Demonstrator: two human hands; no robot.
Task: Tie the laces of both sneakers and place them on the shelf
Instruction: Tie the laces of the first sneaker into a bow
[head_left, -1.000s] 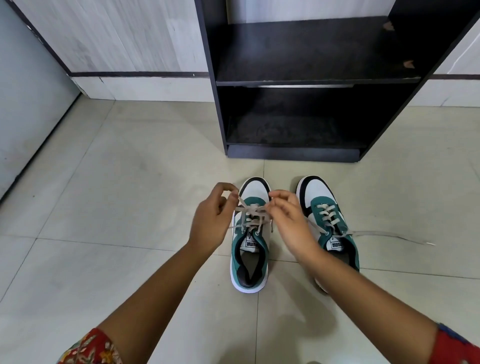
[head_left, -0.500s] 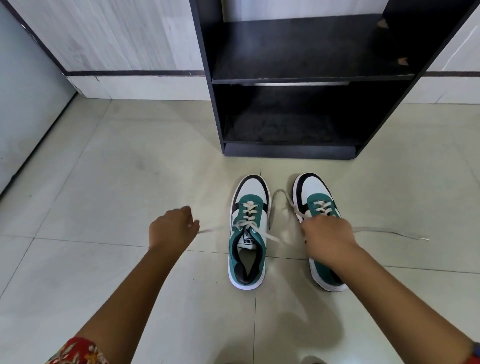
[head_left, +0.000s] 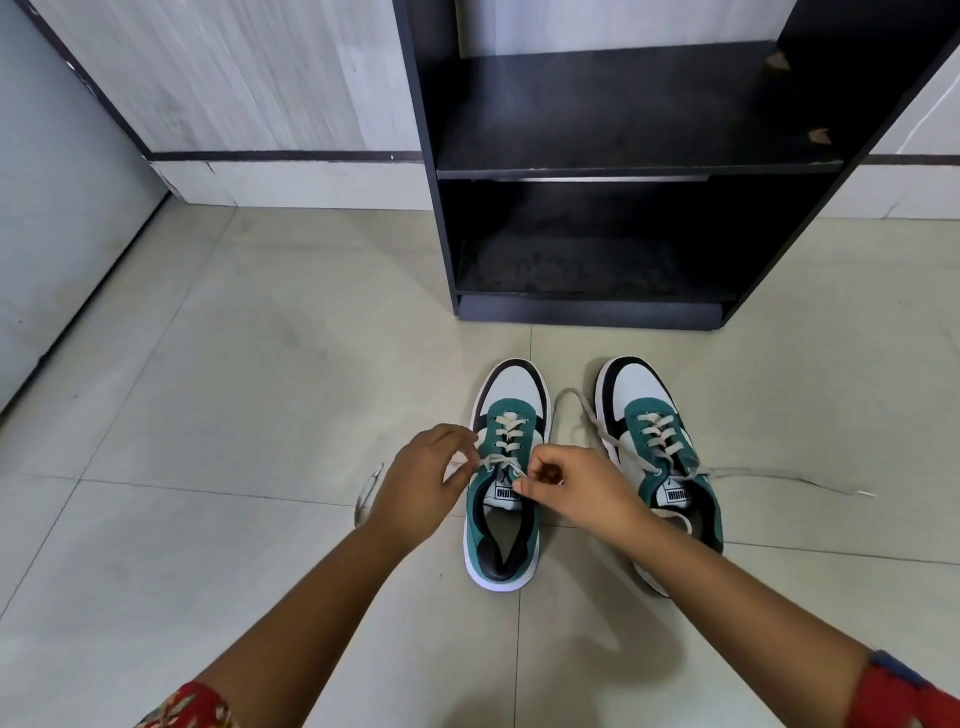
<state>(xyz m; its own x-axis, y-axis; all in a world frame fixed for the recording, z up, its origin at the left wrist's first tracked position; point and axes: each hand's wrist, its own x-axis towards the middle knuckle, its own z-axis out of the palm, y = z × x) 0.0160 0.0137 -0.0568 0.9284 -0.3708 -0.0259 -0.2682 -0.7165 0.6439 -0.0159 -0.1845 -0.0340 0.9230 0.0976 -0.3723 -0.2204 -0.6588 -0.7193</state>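
Two teal, white and black sneakers stand side by side on the pale tiled floor (head_left: 234, 364) at the centre of the frame, toes toward the black wooden shelf unit (head_left: 623, 166) in the upper right. Both hands work over the left-hand sneaker (head_left: 506, 467). The left hand (head_left: 421, 480), left of that shoe, has its fingers curled and pinched shut on one strand of the cream lace (head_left: 496, 460), whose loose end trails out behind the hand at the lower left. The right hand (head_left: 582, 493), between the two shoes, pinches the other strand between thumb and forefinger just above the tongue label. The two strands cross over the top eyelets, with no bow visible. The right-hand sneaker (head_left: 660, 457) sits just beside it, partly covered by the right forearm, its untied lace (head_left: 779, 474) running loose across the tiles toward the right edge, with another loop curving up between the toes. Both shelves look bare. Red patterned sleeves (head_left: 904, 696) show at the bottom corners.
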